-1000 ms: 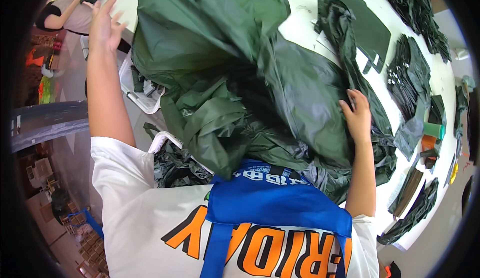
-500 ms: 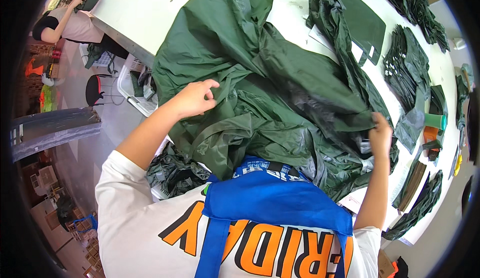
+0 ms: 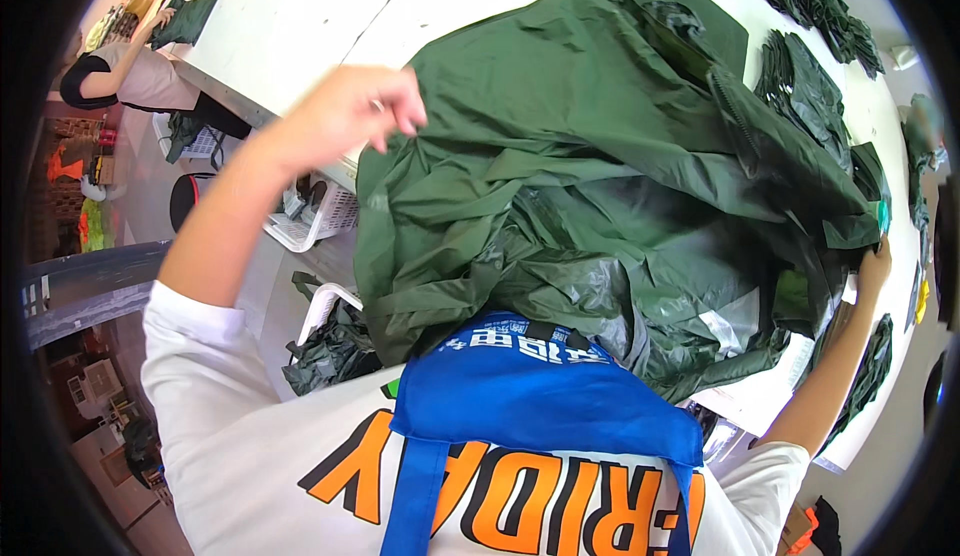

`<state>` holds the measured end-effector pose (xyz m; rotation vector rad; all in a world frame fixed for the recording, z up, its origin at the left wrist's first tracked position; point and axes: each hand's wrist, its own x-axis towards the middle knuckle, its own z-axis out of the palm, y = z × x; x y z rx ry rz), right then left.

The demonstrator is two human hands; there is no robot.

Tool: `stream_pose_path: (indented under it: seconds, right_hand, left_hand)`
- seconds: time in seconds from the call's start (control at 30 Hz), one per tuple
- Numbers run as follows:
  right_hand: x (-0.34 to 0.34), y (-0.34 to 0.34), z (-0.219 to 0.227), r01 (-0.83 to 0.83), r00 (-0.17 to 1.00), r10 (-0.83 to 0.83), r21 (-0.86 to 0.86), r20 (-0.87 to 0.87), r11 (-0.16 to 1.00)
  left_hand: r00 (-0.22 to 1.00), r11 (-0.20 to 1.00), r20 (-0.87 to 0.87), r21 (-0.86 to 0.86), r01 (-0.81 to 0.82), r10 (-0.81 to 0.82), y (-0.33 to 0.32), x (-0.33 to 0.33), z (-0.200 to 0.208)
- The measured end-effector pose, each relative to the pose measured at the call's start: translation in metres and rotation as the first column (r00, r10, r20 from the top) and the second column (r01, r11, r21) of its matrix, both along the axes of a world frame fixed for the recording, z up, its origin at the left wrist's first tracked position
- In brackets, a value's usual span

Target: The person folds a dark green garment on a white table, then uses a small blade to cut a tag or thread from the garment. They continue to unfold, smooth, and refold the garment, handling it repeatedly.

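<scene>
Large dark green glossy waterproof garment [image 3: 600, 186] spread crumpled over white worktable [image 3: 300, 26], near edge bunched against blue apron [image 3: 540, 406]; zip line visible at right. Left hand [image 3: 350, 106] at garment's left edge, fingers curled, pinching fabric fold. Right hand [image 3: 875, 261] at garment's right edge, mostly hidden behind fabric; grip cannot be told. White plastic basket [image 3: 315, 216] below table's left edge, contents unclear. More green cut pieces [image 3: 800, 86] stacked far right. Another person [image 3: 130, 66] seated far left.
</scene>
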<state>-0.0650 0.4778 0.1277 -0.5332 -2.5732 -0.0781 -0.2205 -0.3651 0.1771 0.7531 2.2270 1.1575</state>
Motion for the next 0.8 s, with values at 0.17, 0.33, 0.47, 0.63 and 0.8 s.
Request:
stream_pose_path:
  seconds: [0.17, 0.33, 0.47, 0.63, 0.8]
  right_hand:
    - [-0.005, -0.286, 0.009, -0.165, 0.986, 0.147, -0.314, -0.081, 0.935]
    - [0.073, -0.446, -0.09, 0.046, 0.752, 0.487, -0.772, 0.444, 0.634]
    - [0.099, -0.411, -0.143, -0.004, 0.777, 0.452, -0.715, 0.438, 0.699]
    - [0.105, -0.318, -0.033, -0.058, 0.998, 0.052, -0.95, -0.045, 0.307]
    - [0.154, -0.336, -0.002, 0.17, 0.662, 0.627, -0.898, 0.41, 0.407]
  left_hand:
    - [0.93, 0.889, 0.366, -0.414, 0.197, -0.036, 0.048, 0.077, -0.02]
    - [0.992, 0.777, -0.117, -0.628, -0.044, -0.038, 0.029, 0.163, -0.143]
    - [0.962, 0.859, -0.251, -0.464, -0.215, 0.105, -0.006, 0.111, -0.1]
    - [0.658, 0.959, -0.717, 0.055, -0.278, 0.232, -0.096, 0.012, 0.012]
    - [0.089, 0.877, -0.988, 0.07, -0.476, 0.127, -0.107, -0.034, -0.034]
